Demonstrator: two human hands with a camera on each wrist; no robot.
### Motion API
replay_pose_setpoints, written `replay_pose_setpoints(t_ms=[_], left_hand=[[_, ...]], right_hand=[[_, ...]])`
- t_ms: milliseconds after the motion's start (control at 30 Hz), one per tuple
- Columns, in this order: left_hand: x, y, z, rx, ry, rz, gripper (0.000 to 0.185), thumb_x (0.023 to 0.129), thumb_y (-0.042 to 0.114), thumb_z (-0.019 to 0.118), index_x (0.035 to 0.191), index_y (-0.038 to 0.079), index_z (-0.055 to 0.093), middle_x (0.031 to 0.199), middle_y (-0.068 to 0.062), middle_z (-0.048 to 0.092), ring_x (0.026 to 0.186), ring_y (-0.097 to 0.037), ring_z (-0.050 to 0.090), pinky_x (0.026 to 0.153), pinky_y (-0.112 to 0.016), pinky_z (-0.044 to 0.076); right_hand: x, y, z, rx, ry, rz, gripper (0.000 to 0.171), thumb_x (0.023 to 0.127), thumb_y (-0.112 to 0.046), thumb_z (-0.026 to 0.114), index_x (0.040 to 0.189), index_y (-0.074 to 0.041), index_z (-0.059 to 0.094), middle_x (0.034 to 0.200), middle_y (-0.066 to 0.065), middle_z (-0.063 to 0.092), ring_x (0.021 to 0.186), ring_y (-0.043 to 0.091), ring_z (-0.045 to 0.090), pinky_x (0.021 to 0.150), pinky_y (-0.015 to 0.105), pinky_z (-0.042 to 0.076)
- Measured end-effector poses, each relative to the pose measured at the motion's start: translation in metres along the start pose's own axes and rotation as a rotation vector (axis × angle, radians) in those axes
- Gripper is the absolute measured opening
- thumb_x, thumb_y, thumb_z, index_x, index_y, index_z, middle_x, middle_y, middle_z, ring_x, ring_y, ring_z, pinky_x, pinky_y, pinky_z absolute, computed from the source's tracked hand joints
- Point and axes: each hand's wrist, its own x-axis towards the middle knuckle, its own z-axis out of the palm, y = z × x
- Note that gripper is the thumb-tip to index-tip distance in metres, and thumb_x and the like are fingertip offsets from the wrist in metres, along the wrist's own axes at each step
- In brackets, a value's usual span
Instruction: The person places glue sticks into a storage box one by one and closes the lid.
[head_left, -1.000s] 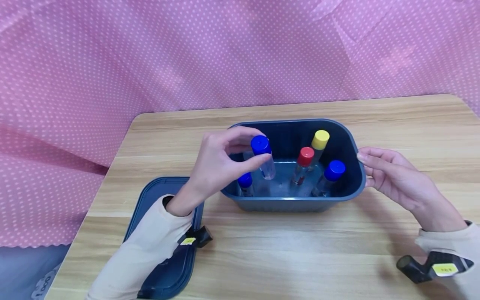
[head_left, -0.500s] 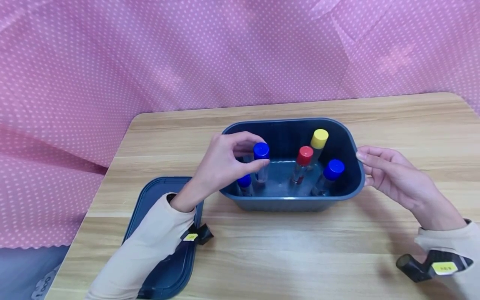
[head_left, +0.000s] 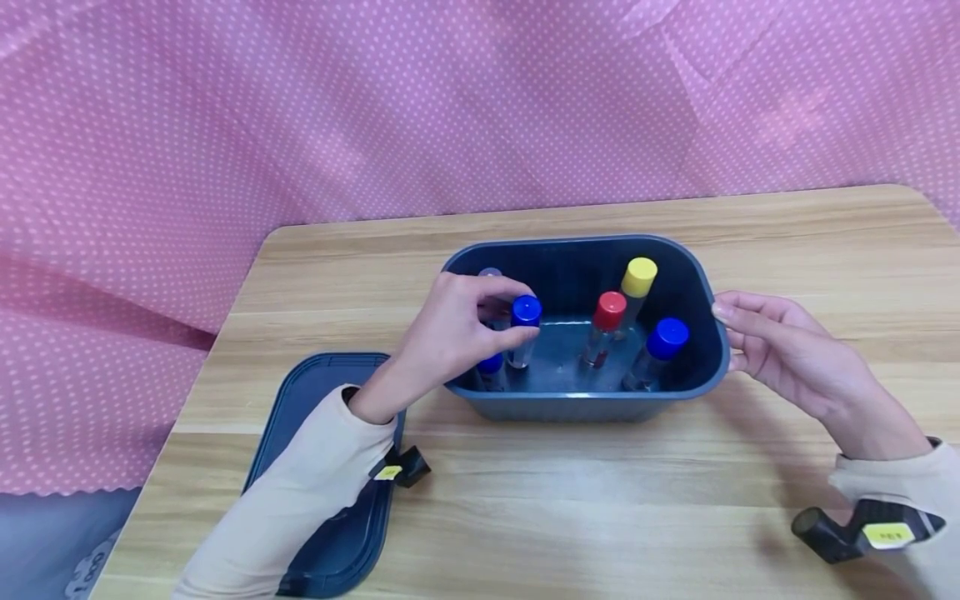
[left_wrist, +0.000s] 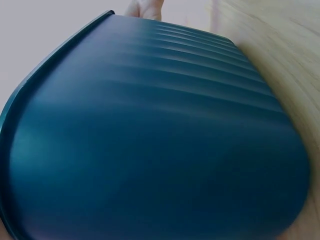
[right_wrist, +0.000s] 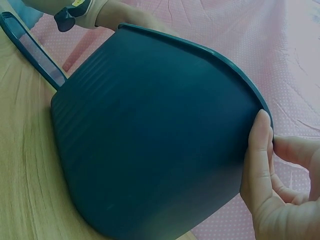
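A dark blue plastic bin [head_left: 566, 408] holds several clear bottles with coloured caps. Inside its left end, my left hand [head_left: 457, 325] pinches one clear bottle [head_left: 526, 312] by its blue cap between thumb and fingers, the bottle upright near the bin floor. Close beside it is another blue-capped bottle [head_left: 492, 372], partly hidden by the hand. A pale purplish cap [head_left: 490, 272] shows behind the fingers. My right hand [head_left: 795, 350] holds the bin's right rim; in the right wrist view its fingers [right_wrist: 259, 145] lie against the outer wall. The left wrist view shows mostly the bin's outer wall [left_wrist: 150, 135].
In the bin's right half stand a red-capped bottle [head_left: 609, 312], a yellow-capped bottle [head_left: 639, 279] and a blue-capped bottle [head_left: 666, 340]. A dark blue lid [head_left: 315, 392] lies on the wooden table [head_left: 570, 508] under the left forearm. A pink dotted cloth [head_left: 480, 108] hangs behind.
My left hand has lowered the blue-capped bottle further into the bin, and the bottle has gone from tilted to nearly upright. The right hand stays at the rim.
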Motion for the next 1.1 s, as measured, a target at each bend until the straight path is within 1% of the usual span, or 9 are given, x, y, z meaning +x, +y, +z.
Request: replay_pose_setpoints(t_ms=[200,333,433,533,667,900,1100], left_hand=[[0.0015,0.0008,0.0017,0.032,-0.028,-0.032,0.031,0.082,0.013,0.077,0.110,0.003,0.069,0.106,-0.010,0.069,0.093,-0.020,0.070,0.083,-0.029,0.057],[0.0017,0.0022,0.0013,0.037,-0.042,-0.040,0.031,0.082,0.012,0.077,0.110,0.003,0.069,0.107,-0.012,0.069,0.092,-0.021,0.071,0.083,-0.029,0.057],[0.0016,0.0024,0.0009,0.041,-0.050,-0.052,0.031,0.082,0.013,0.077,0.110,0.003,0.069,0.108,-0.012,0.069,0.093,-0.021,0.071,0.084,-0.030,0.057],[0.0015,0.0021,0.0008,0.048,-0.058,-0.067,0.031,0.082,0.013,0.077,0.110,0.003,0.069,0.108,-0.012,0.069,0.093,-0.021,0.071,0.084,-0.030,0.057],[0.0014,0.0013,0.0009,0.061,-0.066,-0.076,0.031,0.082,0.014,0.077,0.111,0.003,0.069,0.109,-0.012,0.069,0.094,-0.021,0.070,0.085,-0.030,0.057],[0.0015,0.0013,0.0016,0.071,-0.049,-0.085,0.031,0.080,0.013,0.079,0.108,0.002,0.069,0.107,-0.012,0.069,0.091,-0.020,0.071,0.081,-0.028,0.058],[0.0018,0.0027,0.0021,0.096,-0.036,-0.098,0.029,0.081,0.013,0.078,0.107,0.002,0.069,0.106,-0.012,0.069,0.091,-0.021,0.071,0.082,-0.028,0.057]], right_hand=[[-0.0003,0.0005,-0.0007,-0.011,0.017,0.001,0.043,0.102,0.005,0.020,0.115,0.003,0.062,0.105,0.010,0.070,0.089,0.017,0.069,0.072,0.029,0.059],[-0.0011,-0.0007,-0.0010,-0.047,0.041,0.002,0.042,0.103,0.004,0.022,0.115,0.002,0.063,0.106,0.008,0.069,0.090,0.017,0.068,0.071,0.028,0.059],[-0.0011,-0.0006,-0.0005,-0.048,0.035,0.006,0.043,0.103,0.004,0.022,0.116,0.002,0.062,0.105,0.008,0.069,0.090,0.016,0.068,0.071,0.028,0.059],[-0.0006,0.0000,0.0005,-0.023,0.014,0.010,0.043,0.103,0.005,0.020,0.115,0.003,0.062,0.105,0.010,0.070,0.089,0.017,0.069,0.072,0.028,0.059],[-0.0003,0.0001,0.0015,-0.030,0.010,0.005,0.043,0.103,0.005,0.021,0.115,0.004,0.062,0.105,0.010,0.069,0.089,0.017,0.069,0.072,0.028,0.059],[-0.0007,0.0006,0.0011,-0.040,0.026,0.009,0.043,0.103,0.004,0.021,0.115,0.002,0.062,0.104,0.009,0.070,0.089,0.017,0.069,0.072,0.028,0.059],[-0.0004,-0.0001,0.0025,-0.027,0.005,0.010,0.043,0.103,0.004,0.020,0.115,0.004,0.061,0.103,0.010,0.069,0.088,0.018,0.069,0.073,0.029,0.059]])
